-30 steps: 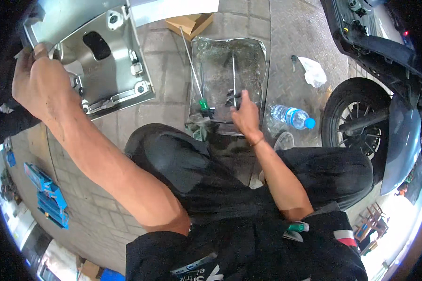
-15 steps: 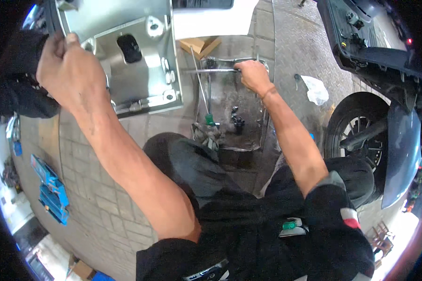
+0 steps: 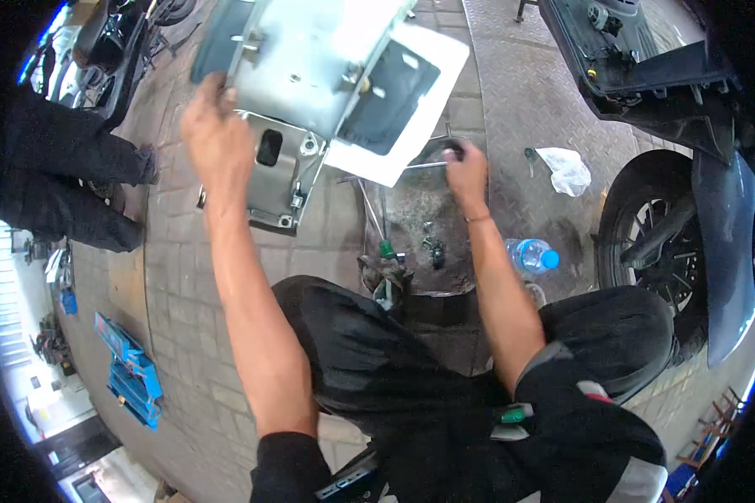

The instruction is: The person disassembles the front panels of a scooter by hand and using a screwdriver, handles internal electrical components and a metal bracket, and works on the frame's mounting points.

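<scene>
My left hand [image 3: 218,147] is closed on the left edge of a silvery metal housing [image 3: 302,63], which is tilted and open toward me. Its lower panel [image 3: 264,180] has a dark oblong hole and bolt bosses. A white flat piece [image 3: 453,63] with a dark rectangle shows at its right; whether they are joined I cannot tell. My right hand [image 3: 468,172], slightly blurred, is closed round a tool with a thin metal shaft [image 3: 428,165]. Below it lies a worn, dirty tray [image 3: 453,210] with small dark parts [image 3: 433,247]. A green-handled screwdriver [image 3: 386,249] lies at its left.
A crumpled rag [image 3: 382,281] lies before my knees. To the right are a water bottle [image 3: 533,256], a white plastic bag [image 3: 566,170] and a motorcycle wheel [image 3: 654,235]. A blue toolbox [image 3: 132,373] stands at left, below another person's dark-trousered legs [image 3: 67,172].
My left hand has moved right and the metal housing has shifted and tilted with it. My right hand has moved slightly down and right with the tool. The view has shifted, uncovering the bottle.
</scene>
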{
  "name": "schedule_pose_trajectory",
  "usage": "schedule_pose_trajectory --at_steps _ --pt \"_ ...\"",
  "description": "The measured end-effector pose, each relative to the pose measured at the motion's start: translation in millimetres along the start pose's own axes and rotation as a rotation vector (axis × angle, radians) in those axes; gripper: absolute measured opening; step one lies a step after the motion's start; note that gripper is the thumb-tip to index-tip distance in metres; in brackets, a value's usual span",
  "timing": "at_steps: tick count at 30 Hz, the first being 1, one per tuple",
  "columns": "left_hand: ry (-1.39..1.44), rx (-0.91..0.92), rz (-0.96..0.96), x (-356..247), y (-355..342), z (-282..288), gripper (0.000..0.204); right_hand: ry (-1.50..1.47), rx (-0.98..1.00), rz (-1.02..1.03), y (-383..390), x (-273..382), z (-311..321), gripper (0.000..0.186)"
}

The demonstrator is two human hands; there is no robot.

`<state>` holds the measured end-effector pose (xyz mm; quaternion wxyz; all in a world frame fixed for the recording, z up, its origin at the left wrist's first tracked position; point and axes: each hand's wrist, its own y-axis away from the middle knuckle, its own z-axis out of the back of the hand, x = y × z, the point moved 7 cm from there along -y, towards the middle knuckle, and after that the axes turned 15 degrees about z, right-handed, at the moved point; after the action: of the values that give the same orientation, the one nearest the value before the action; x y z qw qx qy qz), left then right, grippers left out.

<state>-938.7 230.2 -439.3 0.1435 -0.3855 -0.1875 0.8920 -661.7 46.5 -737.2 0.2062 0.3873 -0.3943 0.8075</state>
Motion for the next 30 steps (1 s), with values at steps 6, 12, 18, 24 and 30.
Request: schedule_pose_trajectory --at_steps 6,12,18,24,30 --pt "-0.215 0.432 -0.292 -4.7 4.7 -132.2 0.036 -0.616 -0.755 -0.478 -29.1 1.9 99.7 0.023" --pt "-0.302 0.83 -0.491 -19.5 40.7 -243.3 0.038 -0.413 -0.901 -0.284 -30.9 28.7 175.6 0.029" --pt "-0.305 0.836 -0.542 15.0 66.4 -310.9 0.031 -0.311 -0.781 -0.177 -16.9 42.3 170.3 0.031" --pt "-0.35 0.859 -0.577 27.0 87.6 -339.1 0.034 -0.305 -0.593 -0.214 3.1 42.8 128.0 0.02" --pt "-0.458 0.919 -0.503 58.6 89.0 -346.8 0.045 -0.096 -0.208 -0.212 48.7 40.9 69.0 0.016"
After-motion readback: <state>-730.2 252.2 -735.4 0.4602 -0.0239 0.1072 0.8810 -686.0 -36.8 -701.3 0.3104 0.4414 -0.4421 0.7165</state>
